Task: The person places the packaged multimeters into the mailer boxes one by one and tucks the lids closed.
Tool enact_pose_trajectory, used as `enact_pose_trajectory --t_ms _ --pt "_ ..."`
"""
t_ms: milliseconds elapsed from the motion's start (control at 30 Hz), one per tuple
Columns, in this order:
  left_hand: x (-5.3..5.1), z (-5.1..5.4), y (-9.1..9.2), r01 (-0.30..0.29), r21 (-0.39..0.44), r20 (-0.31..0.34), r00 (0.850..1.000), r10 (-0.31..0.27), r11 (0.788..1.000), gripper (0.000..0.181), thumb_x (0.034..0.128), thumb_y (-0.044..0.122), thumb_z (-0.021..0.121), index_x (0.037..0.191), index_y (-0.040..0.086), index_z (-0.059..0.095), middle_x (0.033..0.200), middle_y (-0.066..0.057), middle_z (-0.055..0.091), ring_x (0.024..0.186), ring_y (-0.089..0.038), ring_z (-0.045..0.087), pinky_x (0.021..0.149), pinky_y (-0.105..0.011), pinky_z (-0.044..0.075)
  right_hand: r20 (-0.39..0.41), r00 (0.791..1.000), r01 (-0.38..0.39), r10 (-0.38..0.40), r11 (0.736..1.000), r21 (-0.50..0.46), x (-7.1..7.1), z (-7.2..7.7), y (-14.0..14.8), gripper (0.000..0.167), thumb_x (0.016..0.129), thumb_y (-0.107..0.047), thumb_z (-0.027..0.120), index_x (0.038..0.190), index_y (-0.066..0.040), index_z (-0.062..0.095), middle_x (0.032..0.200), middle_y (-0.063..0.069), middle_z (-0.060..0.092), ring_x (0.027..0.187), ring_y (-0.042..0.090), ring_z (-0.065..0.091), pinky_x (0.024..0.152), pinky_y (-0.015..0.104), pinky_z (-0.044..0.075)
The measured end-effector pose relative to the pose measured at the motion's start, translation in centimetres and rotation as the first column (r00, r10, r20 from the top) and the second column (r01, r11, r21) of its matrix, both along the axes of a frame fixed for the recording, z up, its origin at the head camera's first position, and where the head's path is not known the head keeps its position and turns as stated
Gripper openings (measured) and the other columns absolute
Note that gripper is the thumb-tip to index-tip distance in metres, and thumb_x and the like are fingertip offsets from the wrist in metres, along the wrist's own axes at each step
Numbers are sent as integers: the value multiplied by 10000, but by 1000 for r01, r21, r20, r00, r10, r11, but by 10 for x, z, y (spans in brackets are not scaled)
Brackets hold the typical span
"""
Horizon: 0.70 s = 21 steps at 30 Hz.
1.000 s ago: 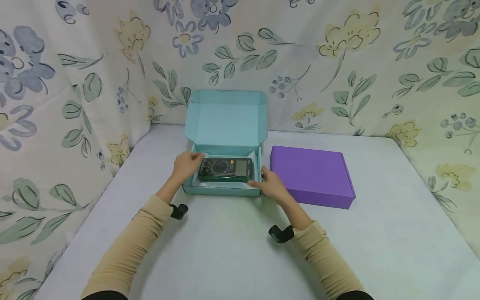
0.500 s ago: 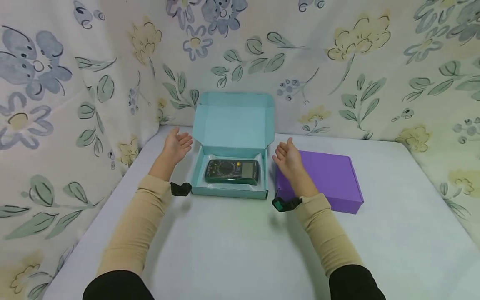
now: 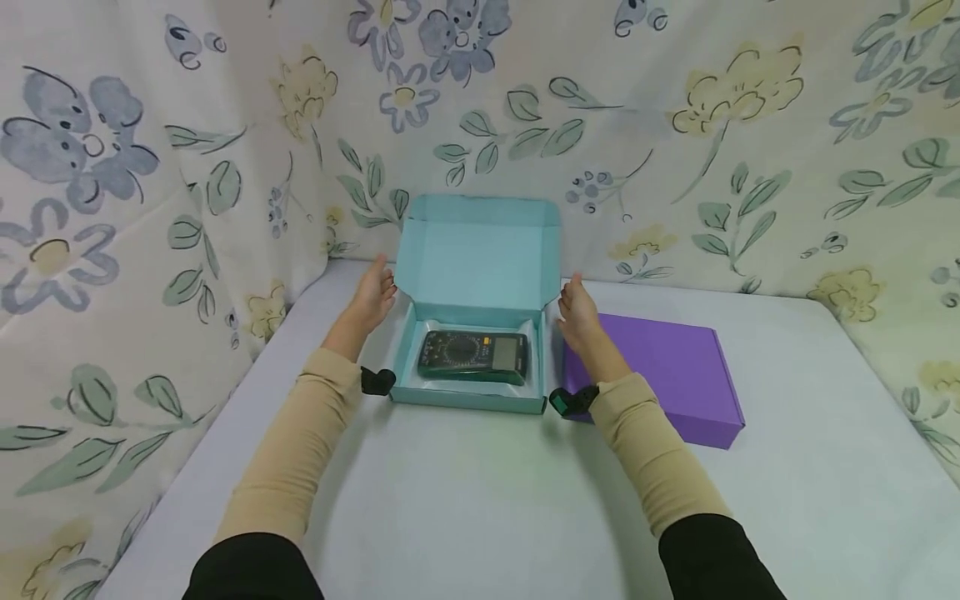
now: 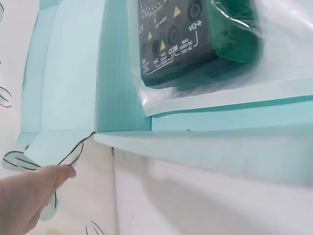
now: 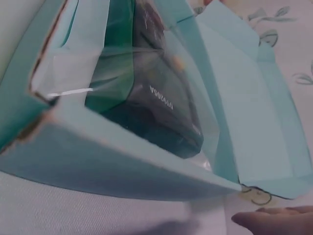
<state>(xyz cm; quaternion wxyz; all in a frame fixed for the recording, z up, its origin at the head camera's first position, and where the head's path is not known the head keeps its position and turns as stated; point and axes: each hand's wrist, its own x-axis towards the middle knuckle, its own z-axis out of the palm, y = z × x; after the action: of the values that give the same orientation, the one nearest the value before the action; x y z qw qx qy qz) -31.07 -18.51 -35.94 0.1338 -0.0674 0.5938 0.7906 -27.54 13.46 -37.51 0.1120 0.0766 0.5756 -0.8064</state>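
Observation:
A teal cardboard box (image 3: 468, 402) stands on the table with its lid (image 3: 480, 254) raised at the back. Inside lies a black and green multimeter (image 3: 474, 357) in a clear plastic bag (image 4: 288, 58). My left hand (image 3: 371, 293) is at the lid's left side, holding nothing; in the left wrist view its fingertips (image 4: 68, 171) are close to the lid's side flap. At the lid's right side is my right hand (image 3: 579, 312), with fingers extended and nothing held. Whether either hand touches the flaps I cannot tell.
A closed purple box (image 3: 660, 367) sits on the white table (image 3: 480, 500) just right of the teal box, partly behind my right forearm. A floral curtain (image 3: 637, 125) hangs behind and to the left.
Both hands have left the inside of the teal box, where they were at the multimeter and bag, and moved out and back to the sides of the raised lid. The multimeter stays put.

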Motion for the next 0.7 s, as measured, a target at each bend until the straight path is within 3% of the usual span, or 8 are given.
enact_pose_trajectory --t_ms 333,700 --pt "9 -1 1 93 -100 -56 994 -99 991 733 1050 477 176 1525 -53 -2 1599 -226 -13 1479 -305 24 1193 -351 38 -63 995 -70 72 997 37 2 -5 4 721 1031 -487 41 1534 29 16 1606 190 15 1478 270 29 1181 452 -45" --pt "18 -1 -14 222 -187 -68 969 -238 957 759 1039 511 112 1518 -74 48 1586 -240 66 1461 -346 101 1190 -385 60 -120 984 -118 131 987 110 10 -9 12 772 1021 -498 26 1499 98 133 1567 261 123 1454 316 145 1189 388 50"
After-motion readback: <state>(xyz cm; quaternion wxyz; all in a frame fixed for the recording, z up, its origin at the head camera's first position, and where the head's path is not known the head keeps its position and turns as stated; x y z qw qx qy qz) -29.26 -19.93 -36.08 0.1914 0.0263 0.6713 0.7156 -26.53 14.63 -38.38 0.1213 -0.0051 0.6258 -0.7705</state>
